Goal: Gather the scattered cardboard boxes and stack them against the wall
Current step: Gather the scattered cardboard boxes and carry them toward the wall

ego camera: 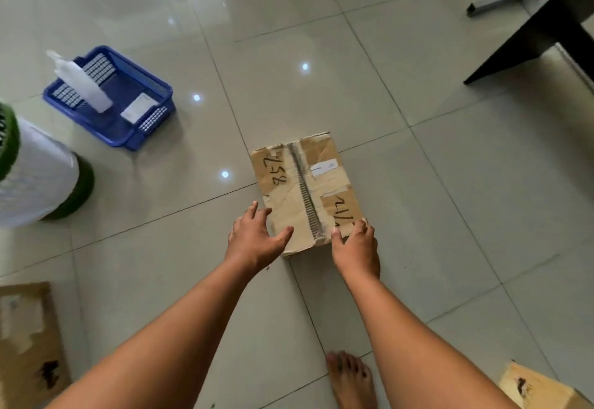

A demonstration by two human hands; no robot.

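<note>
Mid-frame, left hand and right hand both spread, just touching taped box, not lifted; two more boxes at bottom corners, nothing stacked.

A storeroom or office floor, it seems — glossy tiles, blue basket, dark desk.

- Bare tiled floor lying open right of and beyond the taped box.
- Blue basket and white cylinder crowding the left.
- Dark table leg standing far right.
</note>
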